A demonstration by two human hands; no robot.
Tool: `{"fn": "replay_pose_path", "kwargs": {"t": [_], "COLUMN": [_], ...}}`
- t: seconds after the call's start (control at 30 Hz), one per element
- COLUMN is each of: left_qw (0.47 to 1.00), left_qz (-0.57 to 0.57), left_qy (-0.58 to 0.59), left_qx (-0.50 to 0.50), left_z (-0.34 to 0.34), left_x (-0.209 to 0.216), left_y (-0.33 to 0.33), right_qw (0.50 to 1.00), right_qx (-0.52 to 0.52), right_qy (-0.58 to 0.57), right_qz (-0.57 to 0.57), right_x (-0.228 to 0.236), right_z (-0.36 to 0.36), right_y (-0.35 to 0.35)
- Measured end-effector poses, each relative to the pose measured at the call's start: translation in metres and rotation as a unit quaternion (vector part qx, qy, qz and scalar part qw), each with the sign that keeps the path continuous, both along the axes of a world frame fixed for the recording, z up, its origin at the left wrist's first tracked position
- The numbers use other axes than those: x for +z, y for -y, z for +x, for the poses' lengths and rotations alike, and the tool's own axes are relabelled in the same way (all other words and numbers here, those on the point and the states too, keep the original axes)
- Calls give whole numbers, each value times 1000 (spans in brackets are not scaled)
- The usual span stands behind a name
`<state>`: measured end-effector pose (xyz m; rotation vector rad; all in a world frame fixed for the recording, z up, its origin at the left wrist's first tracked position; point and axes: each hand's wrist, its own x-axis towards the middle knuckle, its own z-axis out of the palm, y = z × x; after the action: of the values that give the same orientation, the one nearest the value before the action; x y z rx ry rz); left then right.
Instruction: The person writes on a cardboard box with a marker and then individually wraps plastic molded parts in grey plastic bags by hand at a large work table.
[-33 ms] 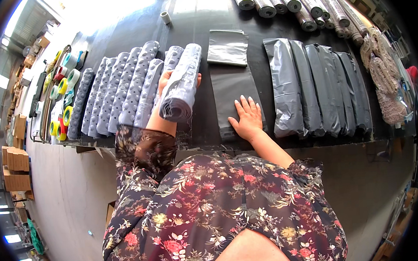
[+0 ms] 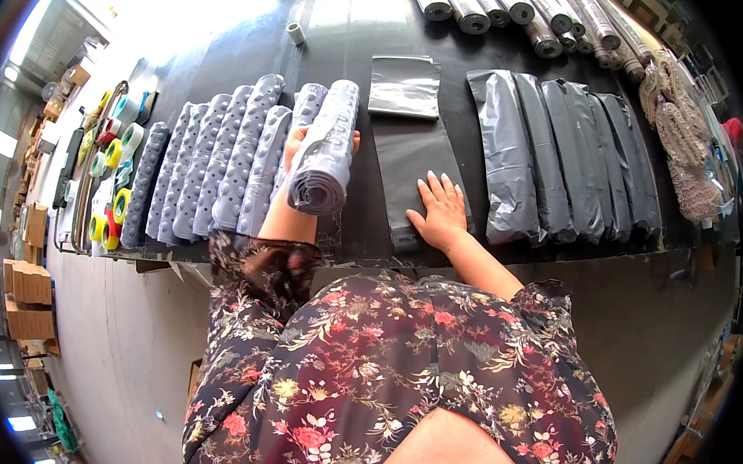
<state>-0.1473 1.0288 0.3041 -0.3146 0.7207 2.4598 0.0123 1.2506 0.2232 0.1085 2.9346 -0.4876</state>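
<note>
My left hand is wrapped round a light grey rolled mat, its spiral end facing me. Fingertips show on both sides of the roll; the palm is hidden behind it. My right hand lies flat with fingers spread on a dark grey plastic mailing bag on the black table. At the bag's far end rests a folded, shiny grey stack of bags. Left of the held roll stand several similar grey rolls with a bumpy dotted texture.
Several filled grey plastic packages lie in a row at the right. Patterned rolls and a beige shaggy bundle sit beyond them. Adhesive tape rolls line the left edge. A small white cylinder stands far back on the black table.
My left hand and the rolled mat have shifted very slightly to the right. My right hand has stayed in place on the bag.
</note>
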Motion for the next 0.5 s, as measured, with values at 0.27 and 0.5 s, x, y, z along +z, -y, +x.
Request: {"fn": "replay_pose_path", "kwargs": {"t": [0.27,0.5], "left_qw": [983,992], "left_qz": [-152,-102], "left_qy": [-104,-53], "left_qx": [-26,-46], "left_z": [24,46], "left_x": [2,16], "left_y": [-13,-35], "right_qw": [927,819], "right_qx": [-105,-57], "right_qy": [-60,-97], "right_qz": [-354,-563], "right_x": [64,114], "right_z": [-8,-10], "right_y": [1,14]}}
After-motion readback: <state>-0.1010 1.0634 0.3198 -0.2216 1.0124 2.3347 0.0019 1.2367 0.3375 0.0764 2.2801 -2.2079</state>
